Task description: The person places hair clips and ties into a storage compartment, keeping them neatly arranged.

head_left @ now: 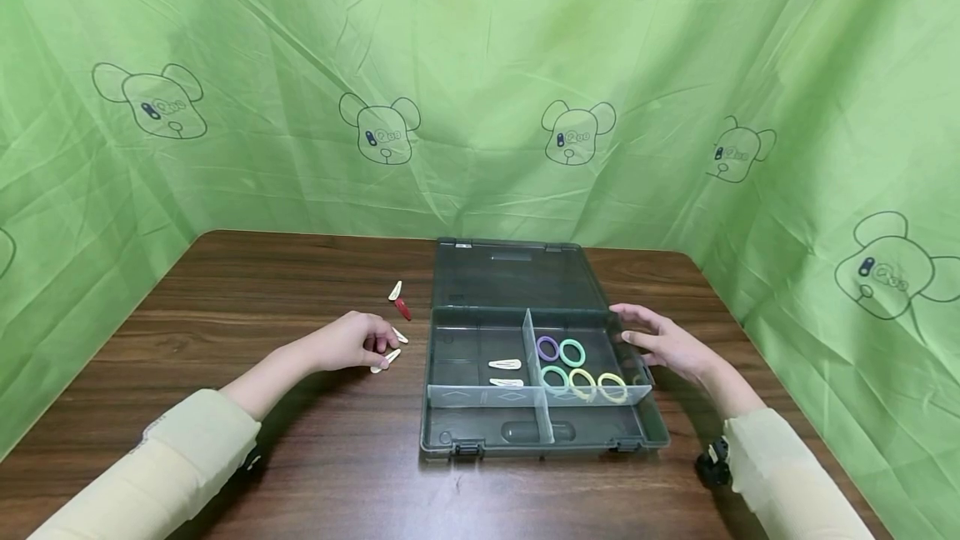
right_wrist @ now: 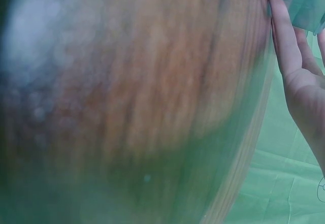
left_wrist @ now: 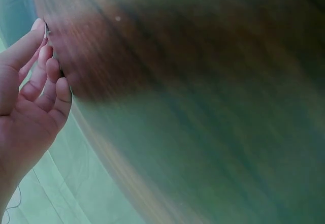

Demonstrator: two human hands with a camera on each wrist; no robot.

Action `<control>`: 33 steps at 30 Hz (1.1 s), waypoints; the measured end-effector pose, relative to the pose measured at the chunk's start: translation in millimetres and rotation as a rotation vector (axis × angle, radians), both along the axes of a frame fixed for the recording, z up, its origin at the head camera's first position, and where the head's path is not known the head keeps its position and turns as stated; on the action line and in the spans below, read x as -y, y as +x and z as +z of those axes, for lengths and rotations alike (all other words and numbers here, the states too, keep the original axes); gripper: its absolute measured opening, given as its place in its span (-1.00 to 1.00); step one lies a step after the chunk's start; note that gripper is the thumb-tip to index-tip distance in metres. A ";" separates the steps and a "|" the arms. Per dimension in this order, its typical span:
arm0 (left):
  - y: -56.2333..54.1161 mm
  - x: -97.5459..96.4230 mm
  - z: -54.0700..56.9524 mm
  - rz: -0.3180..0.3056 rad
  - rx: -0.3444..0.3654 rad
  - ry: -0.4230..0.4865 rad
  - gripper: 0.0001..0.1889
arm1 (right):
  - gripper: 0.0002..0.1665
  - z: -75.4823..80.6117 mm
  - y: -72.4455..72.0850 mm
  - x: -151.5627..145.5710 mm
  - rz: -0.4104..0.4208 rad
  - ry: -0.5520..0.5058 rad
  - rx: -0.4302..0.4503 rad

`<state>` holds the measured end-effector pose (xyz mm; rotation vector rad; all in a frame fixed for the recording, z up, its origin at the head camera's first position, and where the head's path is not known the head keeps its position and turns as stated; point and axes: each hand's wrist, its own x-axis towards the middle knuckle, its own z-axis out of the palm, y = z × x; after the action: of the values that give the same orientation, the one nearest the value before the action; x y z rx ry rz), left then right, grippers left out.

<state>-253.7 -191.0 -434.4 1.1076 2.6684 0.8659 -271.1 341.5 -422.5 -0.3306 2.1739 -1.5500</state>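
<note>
My left hand [head_left: 351, 342] is at the table left of the box, its thumb and fingertips pinching a white hair clip [head_left: 392, 355]. Another white hair clip [head_left: 401, 336] lies just beyond, partly behind the fingers. Farther back are a red hair clip [head_left: 402, 309] and a white one. My right hand [head_left: 667, 346] rests against the right side of the dark see-through divided box [head_left: 480, 442], fingers extended. Two white hair clips [head_left: 506, 364] lie in its back left compartment. Several hair ties [head_left: 572, 352], purple, green and yellow, fill part of the back right one.
The box's lid [head_left: 517, 273] lies folded back on the wooden table [head_left: 315, 473]. Pale dividers [head_left: 487, 396] split the box into compartments. A green curtain [head_left: 480, 48] with drawn bear heads stands around the back and sides.
</note>
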 end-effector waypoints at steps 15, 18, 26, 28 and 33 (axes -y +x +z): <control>-0.5 -3.3 -1.3 -0.037 0.036 -0.002 -0.86 | -0.34 -1.9 -1.8 -1.5 -0.004 0.009 0.002; -0.8 -3.7 -1.8 -0.047 0.051 0.007 -0.85 | -0.33 -2.6 -2.7 -1.7 -0.003 0.019 0.000; -1.1 -7.8 0.2 -0.075 0.055 0.018 -0.85 | -0.33 -2.6 -3.2 -1.6 -0.006 0.013 0.004; -1.2 -8.5 0.3 -0.080 0.054 0.016 -0.85 | -0.32 -2.3 -3.0 -1.4 -0.006 0.008 0.007; -1.1 -8.8 1.2 -0.087 0.074 0.020 -0.85 | -0.32 -0.7 -1.8 -0.3 -0.008 0.009 0.004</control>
<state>-254.8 -182.2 -433.1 1.1627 2.5374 0.9015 -272.9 341.8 -423.2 -0.3165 2.1814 -1.5431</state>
